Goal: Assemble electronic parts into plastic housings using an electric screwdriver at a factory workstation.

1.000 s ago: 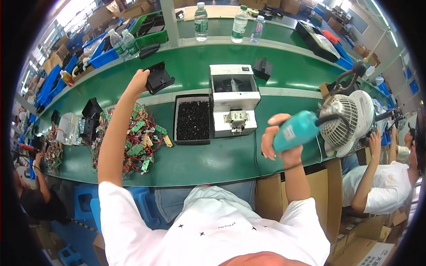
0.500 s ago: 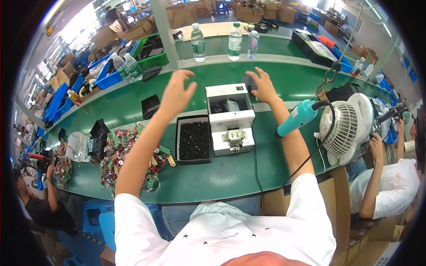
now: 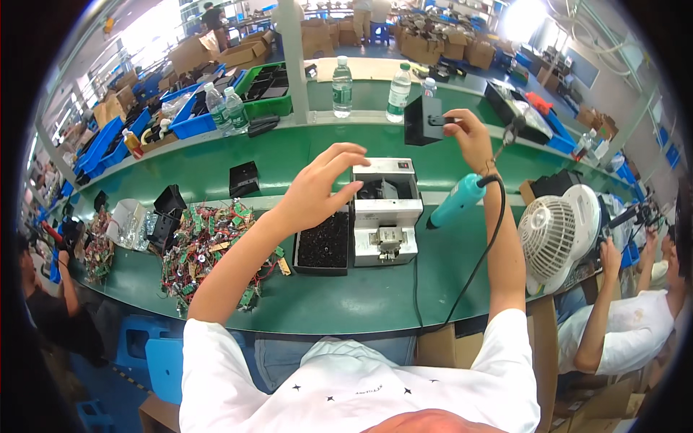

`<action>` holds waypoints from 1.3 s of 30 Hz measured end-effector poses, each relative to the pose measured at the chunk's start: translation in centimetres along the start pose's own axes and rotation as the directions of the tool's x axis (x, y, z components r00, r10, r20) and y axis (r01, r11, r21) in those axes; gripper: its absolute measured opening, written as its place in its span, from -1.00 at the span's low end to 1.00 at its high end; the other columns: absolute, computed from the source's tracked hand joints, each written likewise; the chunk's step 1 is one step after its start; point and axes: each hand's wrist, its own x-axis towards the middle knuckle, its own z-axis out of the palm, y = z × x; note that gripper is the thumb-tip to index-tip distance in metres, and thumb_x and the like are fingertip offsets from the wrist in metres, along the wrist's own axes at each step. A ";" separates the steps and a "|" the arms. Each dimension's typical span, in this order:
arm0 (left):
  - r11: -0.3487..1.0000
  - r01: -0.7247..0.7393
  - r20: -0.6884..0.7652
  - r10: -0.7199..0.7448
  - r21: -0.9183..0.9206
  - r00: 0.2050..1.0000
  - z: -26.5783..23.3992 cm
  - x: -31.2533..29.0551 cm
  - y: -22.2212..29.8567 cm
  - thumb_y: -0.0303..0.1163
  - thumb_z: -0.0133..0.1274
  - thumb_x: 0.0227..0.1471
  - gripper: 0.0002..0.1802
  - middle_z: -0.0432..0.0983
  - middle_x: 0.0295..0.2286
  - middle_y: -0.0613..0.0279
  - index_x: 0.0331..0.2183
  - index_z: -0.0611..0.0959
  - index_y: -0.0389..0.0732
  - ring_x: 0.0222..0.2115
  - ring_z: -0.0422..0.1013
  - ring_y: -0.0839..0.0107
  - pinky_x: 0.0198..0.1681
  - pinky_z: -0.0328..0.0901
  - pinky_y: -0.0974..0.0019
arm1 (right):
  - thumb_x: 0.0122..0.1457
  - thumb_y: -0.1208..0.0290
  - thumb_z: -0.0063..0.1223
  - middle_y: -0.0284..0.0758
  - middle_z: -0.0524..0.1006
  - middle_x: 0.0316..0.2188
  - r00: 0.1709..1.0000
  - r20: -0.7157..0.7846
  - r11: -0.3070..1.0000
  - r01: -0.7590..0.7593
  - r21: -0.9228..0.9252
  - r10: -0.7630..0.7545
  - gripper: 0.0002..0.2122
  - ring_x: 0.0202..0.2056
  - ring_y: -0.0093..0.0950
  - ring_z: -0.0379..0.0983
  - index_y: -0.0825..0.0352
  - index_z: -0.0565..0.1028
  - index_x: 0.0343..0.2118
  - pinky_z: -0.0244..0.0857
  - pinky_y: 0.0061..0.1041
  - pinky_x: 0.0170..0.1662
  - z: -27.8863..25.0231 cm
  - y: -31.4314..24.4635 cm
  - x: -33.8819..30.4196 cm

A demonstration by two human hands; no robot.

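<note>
Right hand [image 3: 469,137] grips a black box [image 3: 424,121] between its fingers, beyond the white machine [image 3: 386,213]; left hand [image 3: 321,189], fingers wide, nears it; far bottle [image 3: 341,78] bears a green label [image 3: 341,94]

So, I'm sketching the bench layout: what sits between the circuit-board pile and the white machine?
The head view shows a black tray of small dark pieces, its far end partly hidden by the left hand.

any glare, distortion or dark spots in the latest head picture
Head view: the green workbench bows along its front edge; head view: a glare patch at upper right is blown out; head view: the black casing in the right hand shows little detail on its left face.
</note>
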 end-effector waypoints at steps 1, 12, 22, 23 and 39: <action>0.997 -0.058 -0.071 0.054 -0.055 0.996 0.3 0.7 0.0 -0.53 0.01 -0.03 -0.65 0.36 -0.07 0.27 -0.12 0.47 -0.18 -0.18 0.35 0.38 -0.10 0.24 0.34 | -0.02 0.51 0.17 -0.38 0.50 -0.30 0.997 0.060 0.993 0.051 0.105 -0.058 -0.82 -0.37 -0.54 0.43 0.35 0.49 -0.32 0.29 -0.61 -0.29 -0.4 -1.5 0.4; 0.854 0.293 0.082 -0.286 -0.431 0.955 -0.7 0.1 3.9 -0.53 0.09 -0.10 -0.60 0.35 -0.04 0.15 -0.14 0.42 -0.17 -0.10 0.32 0.29 -0.03 0.20 0.25 | 0.03 0.52 0.14 -0.37 0.49 -0.37 0.798 0.579 0.886 -0.136 0.443 -0.167 -0.85 -0.34 -0.57 0.38 0.33 0.50 -0.30 0.26 -0.65 -0.23 2.8 -13.4 -3.3; 0.915 0.082 -0.728 0.256 0.394 0.636 2.4 -3.1 3.0 -0.56 0.17 -0.21 -0.43 0.36 -0.12 0.01 -0.15 0.26 -0.15 -0.17 0.36 0.24 -0.07 0.23 0.26 | 0.27 0.29 -0.15 -0.31 0.46 -0.37 0.871 0.490 0.541 -0.420 0.728 0.016 -0.70 -0.33 -0.58 0.41 0.43 0.38 -0.08 0.33 -0.68 -0.23 9.5 -17.5 -9.8; 0.897 0.071 -0.699 0.289 0.436 0.654 2.7 -3.3 3.8 -0.57 0.17 -0.21 -0.43 0.36 -0.13 0.00 -0.15 0.24 -0.16 -0.17 0.36 0.23 -0.08 0.23 0.27 | 0.26 0.31 -0.14 -0.33 0.46 -0.39 0.894 0.434 0.523 -0.426 0.738 0.115 -0.71 -0.34 -0.61 0.40 0.43 0.39 -0.09 0.32 -0.70 -0.25 9.8 -17.8 -10.2; 0.569 0.009 -0.209 -0.316 -0.822 0.925 4.0 -9.2 4.7 -0.52 -0.06 0.06 -0.98 0.30 -0.44 0.34 -0.39 0.43 -0.23 -0.47 0.13 0.59 -0.38 0.08 0.54 | 0.22 0.43 -0.13 -0.47 0.39 -0.58 0.835 0.477 0.772 -0.488 0.408 0.275 -0.82 -0.52 -0.69 0.25 0.39 0.51 -0.35 0.21 -0.74 -0.43 7.8 -17.5 -11.9</action>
